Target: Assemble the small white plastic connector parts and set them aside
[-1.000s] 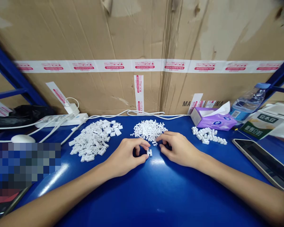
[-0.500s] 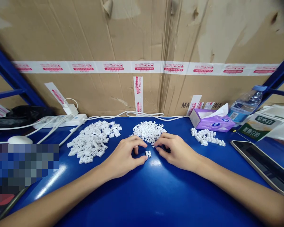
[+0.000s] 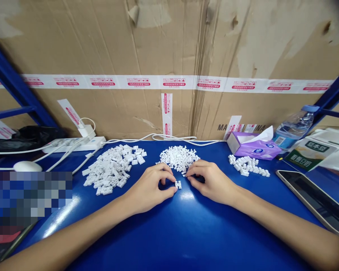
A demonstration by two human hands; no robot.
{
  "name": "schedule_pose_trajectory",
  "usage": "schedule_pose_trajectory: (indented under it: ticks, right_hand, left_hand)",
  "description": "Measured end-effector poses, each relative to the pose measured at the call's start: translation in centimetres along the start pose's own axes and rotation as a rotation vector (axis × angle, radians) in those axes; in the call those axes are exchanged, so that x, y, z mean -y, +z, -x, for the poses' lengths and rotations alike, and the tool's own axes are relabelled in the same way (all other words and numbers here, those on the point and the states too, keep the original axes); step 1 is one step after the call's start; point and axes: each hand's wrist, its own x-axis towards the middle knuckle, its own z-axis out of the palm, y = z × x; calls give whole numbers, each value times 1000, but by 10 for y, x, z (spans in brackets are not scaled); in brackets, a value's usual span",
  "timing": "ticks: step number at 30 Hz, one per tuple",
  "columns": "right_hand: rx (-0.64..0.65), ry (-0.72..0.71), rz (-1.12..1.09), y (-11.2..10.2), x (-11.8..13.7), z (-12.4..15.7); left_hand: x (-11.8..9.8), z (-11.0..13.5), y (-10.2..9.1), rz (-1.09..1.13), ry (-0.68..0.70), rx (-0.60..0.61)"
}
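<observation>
At the middle of the blue table, a small white plastic piece with slots (image 3: 178, 184) sits at the fingertips of my left hand (image 3: 154, 186). That hand's thumb and forefinger are curled in against the piece's left side. My right hand (image 3: 210, 180) is just right of it, thumb and forefinger pinched close together at the near edge of a heap of tiny white parts (image 3: 177, 156). Whatever is between those right fingertips is too small to make out. To the left lies a larger heap of white slotted plastic pieces (image 3: 109, 169).
A cluster of white pieces (image 3: 248, 165) lies at right, before a purple tissue pack (image 3: 254, 146). Beyond are a water bottle (image 3: 293, 126), a green-white carton (image 3: 309, 152) and a phone (image 3: 313, 199). A power strip (image 3: 73, 144) with cables stands back left, against cardboard (image 3: 110, 45).
My left forefinger has come down closer to the slotted piece. The right fingertips have drawn closer together by the small heap. The view has shifted slightly.
</observation>
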Motion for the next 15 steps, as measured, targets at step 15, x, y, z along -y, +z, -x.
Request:
schedule_pose_trajectory:
  ticks: [15]
  right_hand:
    - [58,-25,34,-1,-3,1]
  left_hand:
    - [0,-1,0,-1,12,13]
